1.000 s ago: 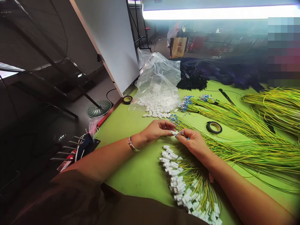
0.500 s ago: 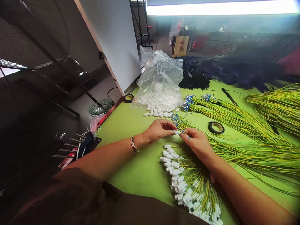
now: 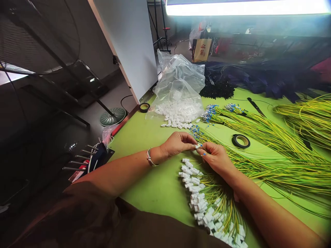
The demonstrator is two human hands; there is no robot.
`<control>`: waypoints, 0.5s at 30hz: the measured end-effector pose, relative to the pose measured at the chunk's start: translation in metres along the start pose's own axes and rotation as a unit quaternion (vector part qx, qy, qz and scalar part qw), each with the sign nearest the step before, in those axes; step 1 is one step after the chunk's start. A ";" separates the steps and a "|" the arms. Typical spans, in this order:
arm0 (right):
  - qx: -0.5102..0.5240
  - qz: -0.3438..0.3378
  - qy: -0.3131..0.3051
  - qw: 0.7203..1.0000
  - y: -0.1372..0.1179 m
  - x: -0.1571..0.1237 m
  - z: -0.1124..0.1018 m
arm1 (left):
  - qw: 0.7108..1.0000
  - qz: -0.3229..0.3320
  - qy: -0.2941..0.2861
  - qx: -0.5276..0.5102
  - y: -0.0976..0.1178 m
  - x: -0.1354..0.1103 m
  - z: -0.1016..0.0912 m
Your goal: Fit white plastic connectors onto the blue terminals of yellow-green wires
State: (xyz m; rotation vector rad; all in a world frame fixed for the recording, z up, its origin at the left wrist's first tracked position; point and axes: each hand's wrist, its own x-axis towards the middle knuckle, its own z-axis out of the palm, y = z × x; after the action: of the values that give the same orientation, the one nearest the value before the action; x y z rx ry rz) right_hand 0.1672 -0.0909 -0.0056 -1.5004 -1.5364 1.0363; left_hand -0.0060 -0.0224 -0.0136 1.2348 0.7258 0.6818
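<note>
My left hand (image 3: 176,144) reaches in from the left and pinches a small white connector housing (image 3: 197,146) between thumb and fingertips. Touching its right side, the closed fingertips of my right hand (image 3: 216,156) grip a thin yellow-green wire, largely covered by the fingers. A blue spot shows beside the right thumb; whether the wire end sits inside the housing I cannot tell. Below both hands lies a fan of wires with white connectors (image 3: 196,198) on their ends. Just behind the hands are loose yellow-green wires with blue-sleeved metal tips (image 3: 198,132).
On the green tabletop (image 3: 155,193), a clear plastic bag (image 3: 178,79) spills white housings (image 3: 178,123). Black tape rolls (image 3: 241,141) lie nearby, with long wire bundles (image 3: 292,168) at the right. Black parts (image 3: 219,90) are heaped behind. A white panel (image 3: 129,44) borders the left.
My fingertips have come closer together, and the blue wire tip seen between them is now mostly hidden at the housing. The whole view has shifted slightly.
</note>
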 end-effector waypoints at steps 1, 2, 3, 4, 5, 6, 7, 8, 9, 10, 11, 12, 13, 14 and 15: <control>0.014 0.006 -0.001 1.000 0.000 0.000 -0.001 | 1.000 -0.001 -0.020 0.016 0.001 -0.001 -0.001; 0.033 0.013 0.003 0.999 -0.001 0.000 -0.002 | 0.998 0.000 -0.047 0.043 0.003 -0.002 -0.002; 0.056 0.021 0.012 0.998 -0.001 0.000 -0.003 | 0.993 0.004 -0.087 0.082 0.006 -0.005 -0.002; 0.081 0.029 0.025 0.996 -0.001 0.000 -0.004 | 0.982 0.008 -0.140 0.126 0.008 -0.008 -0.001; 0.105 0.037 0.041 0.993 0.000 0.000 -0.005 | 0.965 0.013 -0.201 0.169 0.011 -0.011 0.001; 0.127 0.045 0.055 0.989 0.001 0.001 -0.006 | 0.942 0.017 -0.263 0.207 0.014 -0.014 0.003; 0.143 0.053 0.064 0.986 0.003 0.001 -0.006 | 0.918 0.022 -0.317 0.238 0.018 -0.017 0.004; 0.154 0.062 0.070 0.984 0.004 0.001 -0.006 | 0.897 0.031 -0.355 0.262 0.021 -0.018 0.005; 0.162 0.070 0.071 0.982 0.006 0.001 -0.006 | 0.884 0.048 -0.365 0.287 0.025 -0.018 0.003; 0.165 0.076 0.071 0.981 0.008 0.002 -0.006 | 0.883 0.072 -0.339 0.318 0.029 -0.017 -0.001; 0.165 0.079 0.069 0.981 0.009 0.001 -0.006 | 0.886 0.098 -0.277 0.359 0.033 -0.014 -0.007; 0.163 0.081 0.067 0.981 0.010 0.001 -0.005 | 0.884 0.123 -0.192 0.408 0.037 -0.010 -0.017; 0.159 0.080 0.064 0.982 0.011 0.001 -0.005 | 0.874 0.137 -0.074 0.460 0.042 -0.007 -0.028; 0.154 0.078 0.059 0.983 0.011 0.000 -0.005 | 0.843 0.139 0.044 0.517 0.045 -0.003 -0.041; 0.149 0.075 0.052 0.985 0.011 0.000 -0.005 | 0.804 0.128 0.126 0.567 0.048 0.001 -0.055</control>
State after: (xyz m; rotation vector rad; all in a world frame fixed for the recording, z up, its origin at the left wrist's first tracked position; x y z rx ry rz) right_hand 0.1760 -0.0907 -0.0139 -1.4501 -1.1521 1.1954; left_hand -0.0523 0.0195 0.0242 2.4061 1.2877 0.6286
